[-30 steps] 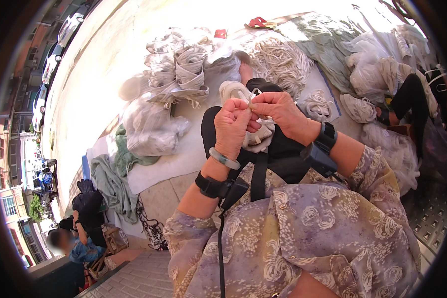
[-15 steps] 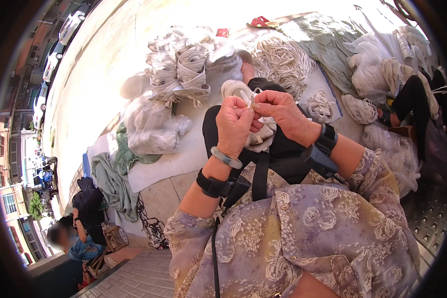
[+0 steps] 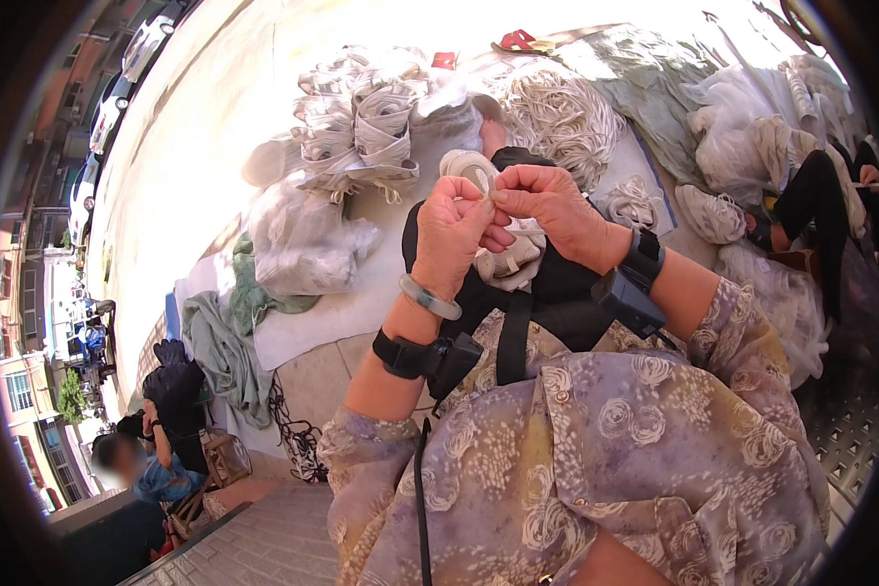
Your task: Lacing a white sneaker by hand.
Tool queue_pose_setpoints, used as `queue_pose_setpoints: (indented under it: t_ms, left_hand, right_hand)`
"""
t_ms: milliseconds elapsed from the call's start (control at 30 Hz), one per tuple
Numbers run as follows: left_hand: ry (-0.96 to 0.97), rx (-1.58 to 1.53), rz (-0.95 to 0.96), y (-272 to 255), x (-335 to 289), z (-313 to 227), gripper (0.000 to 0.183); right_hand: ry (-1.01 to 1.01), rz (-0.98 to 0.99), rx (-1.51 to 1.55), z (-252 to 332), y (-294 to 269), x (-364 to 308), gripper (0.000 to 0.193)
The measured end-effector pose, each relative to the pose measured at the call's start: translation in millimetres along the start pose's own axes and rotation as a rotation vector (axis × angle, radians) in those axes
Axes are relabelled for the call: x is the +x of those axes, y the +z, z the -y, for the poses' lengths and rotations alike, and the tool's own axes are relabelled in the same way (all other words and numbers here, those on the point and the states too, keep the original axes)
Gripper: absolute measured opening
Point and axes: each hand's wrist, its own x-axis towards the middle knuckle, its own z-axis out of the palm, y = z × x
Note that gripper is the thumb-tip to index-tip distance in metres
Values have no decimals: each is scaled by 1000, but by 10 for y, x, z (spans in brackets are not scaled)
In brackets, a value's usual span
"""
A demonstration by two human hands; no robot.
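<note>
A beige-white shoe rests on my dark-clad lap, its rounded end showing beyond my fingers and its other end below them. Above it, my left hand pinches a thin white shoelace between thumb and fingertips. My right hand is closed in a pinch on the same lace, its fingertips touching or nearly touching the left ones. The fingers cover much of the shoe's middle and the lace's tip.
Stacked pale shoe parts stand at the far left beside a filled plastic bag. A heap of white laces lies ahead, with a smaller bundle nearer. Another person's leg is at right; someone sits at lower left.
My left hand has shifted slightly left and down, and its fingertips look a little more apart from the right ones. The shoe's rounded end shows higher up.
</note>
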Motion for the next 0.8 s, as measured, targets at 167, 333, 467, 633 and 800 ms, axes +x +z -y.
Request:
queue_pose_setpoints:
  t_ms: [167,333,467,633,800]
  left_hand:
    - [49,167,69,-62,-4,-170,18]
    - [246,470,-31,83,51,-271,27]
    - [666,452,-167,288,249,-165,38]
    - [523,252,132,520,244,-353,23]
    - [226,162,495,617,210,-243,12]
  right_hand:
    - [-109,34,-115,111,67,31,11]
    - [-344,-30,-467,275,92,40,11]
    - [-568,-95,-631,747,325,-72,13]
    - [-425,-36,-196,1332,572,-135,13]
    - [-611,344,-415,2343,389,-307,21]
